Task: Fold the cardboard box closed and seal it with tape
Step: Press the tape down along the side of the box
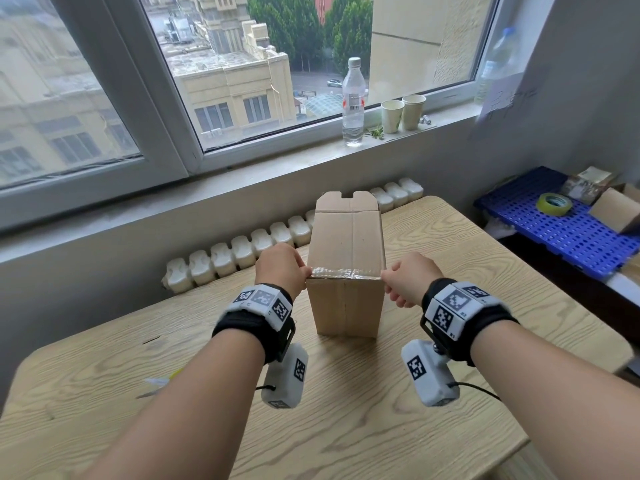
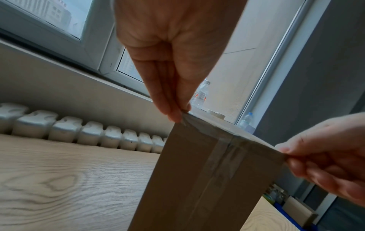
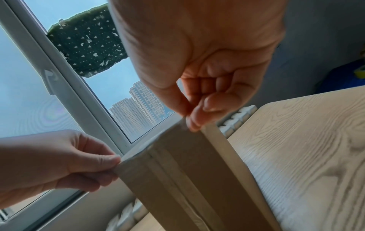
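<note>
The cardboard box (image 1: 346, 268) lay on its side near the middle of the wooden table (image 1: 346, 410), its long axis running straight away from the person toward the window, one end facing them and the other pointing at the radiator (image 1: 242, 251) under the sill. Nearest the viewer, the left hand (image 1: 282, 268) and the right hand (image 1: 407, 280) stood at the two upper corners of the near end, each with thumb and fingertips curled into a pinch on one end of a strip of clear tape (image 1: 346, 272) stretched across the top front edge; the other fingers were tucked in and held nothing else. An earlier strip of tape seemed to run down the centre seam of the near face, crossing under the stretched one. I judged the step in hand to be laying a cross strip over the sealed near end, so the next move would call for pressing the tape ends down round the corners onto the side walls and smoothing out wrinkles. At the far end a flap (image 1: 348, 200) stood up, so that end looked yet to be folded and taped. Farther off, a roll of tape (image 1: 554, 204) rested on a blue crate (image 1: 554, 233) to the right, and a bottle (image 1: 354, 102) and paper cups (image 1: 403, 114) stood on the windowsill
</note>
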Demonstrator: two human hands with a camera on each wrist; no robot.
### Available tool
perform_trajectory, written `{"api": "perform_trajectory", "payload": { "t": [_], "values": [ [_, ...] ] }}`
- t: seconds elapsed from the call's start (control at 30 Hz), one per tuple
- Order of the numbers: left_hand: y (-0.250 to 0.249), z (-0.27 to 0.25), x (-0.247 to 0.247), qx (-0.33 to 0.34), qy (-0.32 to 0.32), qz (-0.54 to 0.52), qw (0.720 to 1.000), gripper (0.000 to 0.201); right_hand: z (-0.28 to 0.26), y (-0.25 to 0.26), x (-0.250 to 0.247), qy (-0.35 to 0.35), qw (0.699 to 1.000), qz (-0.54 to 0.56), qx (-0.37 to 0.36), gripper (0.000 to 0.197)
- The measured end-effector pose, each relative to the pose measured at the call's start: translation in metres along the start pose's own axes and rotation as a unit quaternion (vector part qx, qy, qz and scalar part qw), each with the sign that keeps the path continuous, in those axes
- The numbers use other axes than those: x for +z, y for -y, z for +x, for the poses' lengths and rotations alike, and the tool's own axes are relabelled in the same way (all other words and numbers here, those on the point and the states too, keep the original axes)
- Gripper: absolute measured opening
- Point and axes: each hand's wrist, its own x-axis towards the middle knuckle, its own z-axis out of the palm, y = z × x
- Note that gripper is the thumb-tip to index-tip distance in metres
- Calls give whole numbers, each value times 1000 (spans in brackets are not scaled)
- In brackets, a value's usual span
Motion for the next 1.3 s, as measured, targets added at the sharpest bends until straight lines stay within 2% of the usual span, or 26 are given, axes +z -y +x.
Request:
{"api": "perform_trajectory", "payload": {
  "t": [0.17,0.3,0.37,0.47,0.53,0.6,0.73,0.9,1.03,1.17,1.3],
  "values": [
    [1,3,2,-19,11,-25,999,10,5,-1,-5,-16,1000,-1,-10,15],
    [3,4,0,-49,25,-79,995,11,5,-1,-6,-26,999,26,-24,13],
    [4,4,-2,-55,28,-100,993,13,4,-2,-6,-53,997,32,-52,14],
    [1,2,-4,1,-2,-54,999,8,4,-6,-8,-90,983,-60,-147,14],
    [-2,-3,-6,54,-24,-2,998,2,1,-9,-7,-83,969,-109,-203,13],
    [0,-6,-4,92,-45,11,995,9,3,-12,-5,-72,963,-119,-231,23],
    [4,-9,3,126,-34,9,991,24,9,-14,1,-72,960,-130,-235,30],
    [10,-5,0,151,-4,24,988,10,12,-10,-2,-50,954,-155,-252,26],
    [12,-5,1,164,-28,33,986,7,13,-8,-7,-36,952,-166,-256,19],
    [15,-4,-2,158,-26,36,986,7,11,-11,-13,1,945,-187,-267,24],
    [1,-7,4,209,-21,23,977,22,5,-5,-2,-35,928,-238,-284,28]
  ]
}}
